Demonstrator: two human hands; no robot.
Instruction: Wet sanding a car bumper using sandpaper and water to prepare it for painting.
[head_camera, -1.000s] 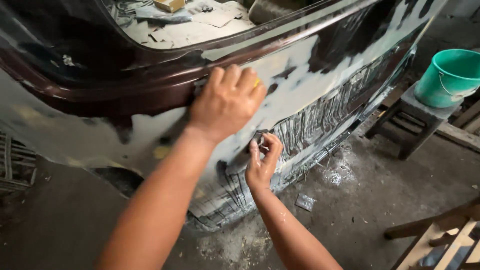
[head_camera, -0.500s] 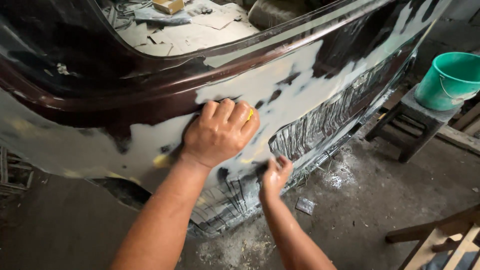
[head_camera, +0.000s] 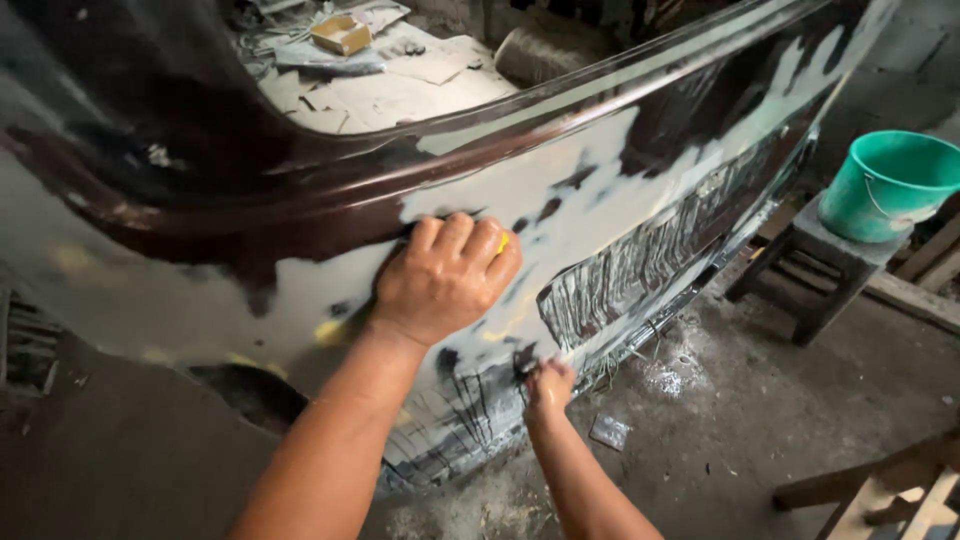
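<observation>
Your fingers (head_camera: 470, 240) of the left hand (head_camera: 445, 280) lie together and flat, pressing a small yellow pad (head_camera: 503, 241) against the car body panel (head_camera: 600, 215); only a corner of the pad shows past your fingertips, at the right edge of the hand. The hand rests on the border where the dark brown paint meets the pale filler patch (head_camera: 590, 200). Your right hand (head_camera: 547, 385) is lower and nearer to you, closed into a loose fist on the lower part of the panel, touching it beside a dark spot; I cannot tell if something is inside this fist.

To the right of the right hand, the panel carries a grey ridged area (head_camera: 640, 270) with many scratch lines. Below it, on the concrete floor (head_camera: 760, 420), there is pale dust and a small grey scrap (head_camera: 609, 432) just beside your right forearm.

Far to the right a green bucket (head_camera: 890, 185) stands on a low wooden stool (head_camera: 820, 270), well apart from both hands. Above the panel edge, far from you, lie paper pieces and a small cardboard box (head_camera: 342, 33).
</observation>
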